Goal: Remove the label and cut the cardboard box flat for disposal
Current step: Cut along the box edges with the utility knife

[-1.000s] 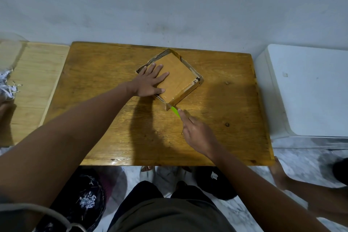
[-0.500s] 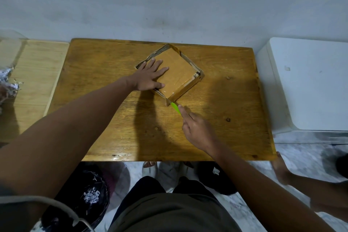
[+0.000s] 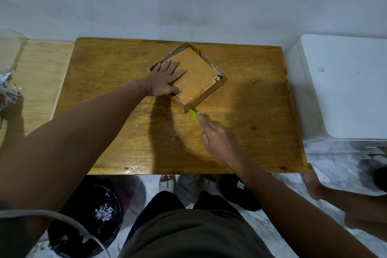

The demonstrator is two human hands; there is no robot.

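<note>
A shallow brown cardboard box (image 3: pixel 195 73) lies open side up on the wooden table (image 3: pixel 117 81), turned like a diamond, with glossy tape inside. My left hand (image 3: pixel 165 80) lies flat with spread fingers on the box's left inner floor, pressing it down. My right hand (image 3: pixel 217 138) grips a green-handled cutter (image 3: pixel 193 114), index finger stretched along the handle. The cutter's tip sits at the box's near corner. A scrap of white label with black print (image 3: pixel 216 79) remains at the right corner.
A lighter wooden board (image 3: pixel 39 73) adjoins the table on the left, with shredded paper (image 3: pixel 6 88) at its edge. A white appliance (image 3: pixel 343 88) stands to the right. Under the table are a black bag (image 3: pixel 88 216) of scraps and another person's foot (image 3: pixel 314 182).
The view has shifted slightly. My right hand has kept the cutter at the box's near corner, and my left hand has stayed flat on the box.
</note>
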